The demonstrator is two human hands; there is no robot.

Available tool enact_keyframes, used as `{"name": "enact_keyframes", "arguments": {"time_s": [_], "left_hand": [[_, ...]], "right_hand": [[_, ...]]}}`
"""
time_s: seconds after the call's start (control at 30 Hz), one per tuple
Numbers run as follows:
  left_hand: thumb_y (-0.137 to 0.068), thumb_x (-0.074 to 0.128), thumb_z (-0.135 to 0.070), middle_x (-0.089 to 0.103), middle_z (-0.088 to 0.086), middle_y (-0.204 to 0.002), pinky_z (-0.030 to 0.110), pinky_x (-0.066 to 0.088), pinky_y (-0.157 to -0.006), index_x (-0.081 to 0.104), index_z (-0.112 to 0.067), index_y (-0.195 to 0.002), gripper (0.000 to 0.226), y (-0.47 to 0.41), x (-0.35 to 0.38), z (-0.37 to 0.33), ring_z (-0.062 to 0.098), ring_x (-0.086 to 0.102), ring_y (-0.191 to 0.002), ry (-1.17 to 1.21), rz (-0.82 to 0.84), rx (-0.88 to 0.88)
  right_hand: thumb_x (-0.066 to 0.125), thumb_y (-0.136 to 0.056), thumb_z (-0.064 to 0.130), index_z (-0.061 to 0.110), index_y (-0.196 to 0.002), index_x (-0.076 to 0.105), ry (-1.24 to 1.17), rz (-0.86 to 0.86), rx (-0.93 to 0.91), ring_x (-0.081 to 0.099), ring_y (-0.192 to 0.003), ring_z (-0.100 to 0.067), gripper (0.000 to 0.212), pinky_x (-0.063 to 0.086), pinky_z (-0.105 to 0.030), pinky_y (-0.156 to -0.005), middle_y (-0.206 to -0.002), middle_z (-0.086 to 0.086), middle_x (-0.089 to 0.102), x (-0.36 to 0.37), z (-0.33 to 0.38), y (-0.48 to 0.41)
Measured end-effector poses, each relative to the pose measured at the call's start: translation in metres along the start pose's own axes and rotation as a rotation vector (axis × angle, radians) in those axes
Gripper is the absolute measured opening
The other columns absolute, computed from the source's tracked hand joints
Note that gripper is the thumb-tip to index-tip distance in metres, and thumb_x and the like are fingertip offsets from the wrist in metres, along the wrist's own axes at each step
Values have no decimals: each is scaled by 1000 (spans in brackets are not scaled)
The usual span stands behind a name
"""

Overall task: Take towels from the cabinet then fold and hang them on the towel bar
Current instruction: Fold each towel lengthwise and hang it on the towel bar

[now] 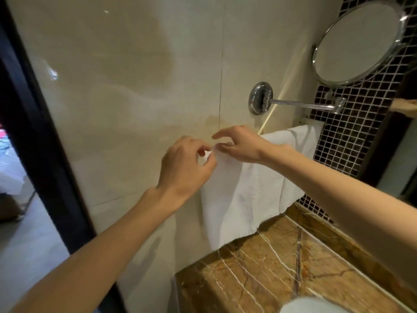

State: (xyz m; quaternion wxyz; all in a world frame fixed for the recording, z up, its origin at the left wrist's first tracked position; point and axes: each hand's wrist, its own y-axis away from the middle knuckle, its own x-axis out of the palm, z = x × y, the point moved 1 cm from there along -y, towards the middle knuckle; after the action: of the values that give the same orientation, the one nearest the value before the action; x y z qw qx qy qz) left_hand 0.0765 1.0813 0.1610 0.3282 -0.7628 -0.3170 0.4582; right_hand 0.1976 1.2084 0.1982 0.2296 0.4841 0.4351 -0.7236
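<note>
Pinching towel corner, left hand curled, right hand touching

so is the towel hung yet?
Hung: towel drapes down above the counter, bar hidden beneath it. Left hand pinches its top corner; right hand touches the top edge.

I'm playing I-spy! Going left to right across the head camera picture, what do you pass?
Black door frame → left hand → right hand → shiny wall mount → round mirror. The towel spreads under both hands, so I skip it.
</note>
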Motion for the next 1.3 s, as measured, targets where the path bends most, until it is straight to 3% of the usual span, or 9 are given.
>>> {"name": "enact_keyframes", "arguments": {"time_s": [0.13, 0.33, 0.53, 0.7, 0.83, 1.0, 1.1, 1.17, 1.3], "left_hand": [[-76, 67, -26, 66, -3, -71, 35, 52, -59, 72, -16, -82, 12, 39, 1, 16, 15, 59, -62, 129, 31, -88], [-81, 70, -22, 65, -6, -76, 38, 54, -68, 71, -17, -89, 10, 95, 32, 56, 15, 61, -70, 229, 210, -315], [-84, 68, -33, 53, 4, -122, 36, 48, -91, 54, -13, -127, 49, 137, 83, 85, 17, 55, -102, 241, 498, -547], [-88, 65, -34, 37, 9, -140, 38, 33, -110, 48, -11, -134, 54, 156, 123, 90, 26, 43, -126, 235, 657, -627], [-86, 67, -30, 33, 8, -148, 33, 22, -114, 54, -10, -128, 48, 167, 151, 99, 23, 29, -139, 302, 661, -672], [-75, 79, -12, 35, 15, -145, 46, 33, -111, 62, -13, -115, 43, 173, 177, 109, 34, 40, -129, 472, 521, -755], [-84, 71, -27, 43, 13, -140, 40, 38, -107, 54, -4, -127, 52, 175, 190, 113, 32, 46, -124, 354, 584, -708], [-84, 69, -35, 52, 12, -132, 42, 42, -104, 45, -6, -133, 62, 178, 195, 112, 31, 51, -120, 398, 584, -757], [-71, 68, -55, 60, 10, -120, 42, 49, -96, 44, -11, -128, 75, 193, 205, 125, 27, 57, -111, 434, 522, -869]], "right_hand": [[52, -95, 23, 12, -125, 61, 72, 64, 17, 56, -116, -28, 34, 39, -29, -92, -126, -8, 63, 8, 9, -2], [47, -96, 20, 5, -111, 67, 105, 41, 71, 59, -100, -35, 29, 44, -35, -82, -109, -15, 68, 19, 15, 4], [43, -97, 18, 1, -106, 67, 98, -3, 120, 58, -101, -37, 32, 45, -41, -86, -108, -19, 68, 23, 20, 6], [42, -95, 20, 3, -102, 68, 78, -12, 134, 59, -96, -35, 32, 47, -42, -83, -100, -18, 69, 25, 18, 6], [42, -96, 24, 6, -104, 69, 77, -39, 103, 59, -96, -35, 33, 47, -40, -81, -99, -16, 69, 27, 13, 7], [43, -96, 29, 12, -102, 70, 71, -69, 24, 59, -92, -36, 32, 47, -39, -76, -93, -13, 68, 29, 1, 3], [41, -96, 30, 12, -93, 68, 80, -76, -40, 49, -76, -29, 32, 42, -37, -69, -76, -6, 57, 30, -5, 1], [41, -96, 31, 13, -83, 62, 73, -86, -68, 42, -71, -24, 31, 36, -35, -64, -71, 0, 48, 33, -10, 0], [40, -96, 31, 14, -74, 51, 68, -165, -123, 48, -72, -28, 30, 44, -39, -65, -74, -1, 58, 42, -14, 2]]}}
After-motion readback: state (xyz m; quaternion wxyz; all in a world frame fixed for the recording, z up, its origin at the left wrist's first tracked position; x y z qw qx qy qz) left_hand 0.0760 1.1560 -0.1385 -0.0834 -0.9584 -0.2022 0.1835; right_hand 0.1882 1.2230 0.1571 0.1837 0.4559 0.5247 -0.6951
